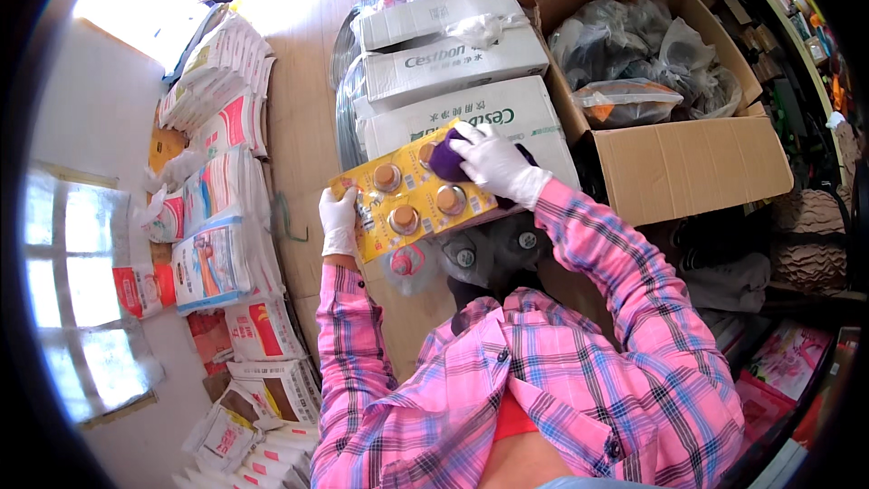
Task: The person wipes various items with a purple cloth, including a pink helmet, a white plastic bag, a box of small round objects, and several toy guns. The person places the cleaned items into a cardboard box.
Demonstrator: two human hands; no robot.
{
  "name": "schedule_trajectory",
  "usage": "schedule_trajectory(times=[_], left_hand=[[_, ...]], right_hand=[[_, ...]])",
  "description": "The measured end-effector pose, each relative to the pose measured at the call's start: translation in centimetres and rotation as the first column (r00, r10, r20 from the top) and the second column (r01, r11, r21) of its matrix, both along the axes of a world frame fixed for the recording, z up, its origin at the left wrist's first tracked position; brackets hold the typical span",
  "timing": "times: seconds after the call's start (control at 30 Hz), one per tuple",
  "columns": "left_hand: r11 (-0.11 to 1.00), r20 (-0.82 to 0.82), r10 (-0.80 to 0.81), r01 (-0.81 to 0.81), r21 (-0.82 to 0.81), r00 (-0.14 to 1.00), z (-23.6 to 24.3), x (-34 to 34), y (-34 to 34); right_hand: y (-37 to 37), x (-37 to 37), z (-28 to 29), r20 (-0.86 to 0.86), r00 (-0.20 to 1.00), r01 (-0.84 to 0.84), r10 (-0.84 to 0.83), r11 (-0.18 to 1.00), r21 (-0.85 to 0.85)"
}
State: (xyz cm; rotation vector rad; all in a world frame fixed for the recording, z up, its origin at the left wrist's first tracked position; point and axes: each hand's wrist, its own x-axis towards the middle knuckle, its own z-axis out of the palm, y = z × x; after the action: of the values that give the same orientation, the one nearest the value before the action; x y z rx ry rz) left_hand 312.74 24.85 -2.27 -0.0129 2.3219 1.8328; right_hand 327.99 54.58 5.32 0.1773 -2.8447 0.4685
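A yellow blister card (418, 195) lies tilted in front of me, with several round, metal-rimmed pieces with tan centres under clear plastic. My left hand (339, 220), in a white glove, is closed on the card's left edge. In my right hand (496, 163), also gloved in white, is a bunched purple cloth (446, 159), pressed on the card's upper right part. The cloth and fingers cover part of one round piece there. Beyond the card stands a white carton (534, 113), partly hidden by it.
Large plastic bottles (466, 258) stand below the card. More white cartons (453, 63) are stacked ahead. At right, an open brown box (697, 167) holds bagged dark items. Stacked packaged sacks (217, 263) line the left wall. Crowded shelves (806, 45) stand far right.
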Motion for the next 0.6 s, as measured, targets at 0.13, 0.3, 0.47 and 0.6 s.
schedule_trajectory(times=[0.13, 0.3, 0.47, 0.6], left_hand=[[1.000, 0.046, -0.012, 0.013, -0.012, 0.999, 2.0, 0.8, -1.4], [0.998, -0.004, -0.033, 0.033, -0.058, 0.999, 1.6, -0.3, -5.0], [0.999, -0.106, -0.017, 0.011, -0.053, 0.994, 1.9, 0.3, -5.8], [0.997, -0.259, -0.028, 0.009, -0.075, 0.966, 3.1, 1.2, -4.5]], right_hand=[[7.0, 3.6, -1.3, 0.015, 0.935, 0.257, -0.354, 0.648, -0.717], [13.1, 4.5, 0.0, -0.257, 0.856, 0.344, -0.449, 0.865, -0.365], [7.0, -2.5, 1.4, -0.096, 0.980, 0.148, -0.175, 0.959, -0.244], [1.2, -8.6, -1.2, 0.133, 0.990, 0.002, 0.050, 0.931, -0.364]])
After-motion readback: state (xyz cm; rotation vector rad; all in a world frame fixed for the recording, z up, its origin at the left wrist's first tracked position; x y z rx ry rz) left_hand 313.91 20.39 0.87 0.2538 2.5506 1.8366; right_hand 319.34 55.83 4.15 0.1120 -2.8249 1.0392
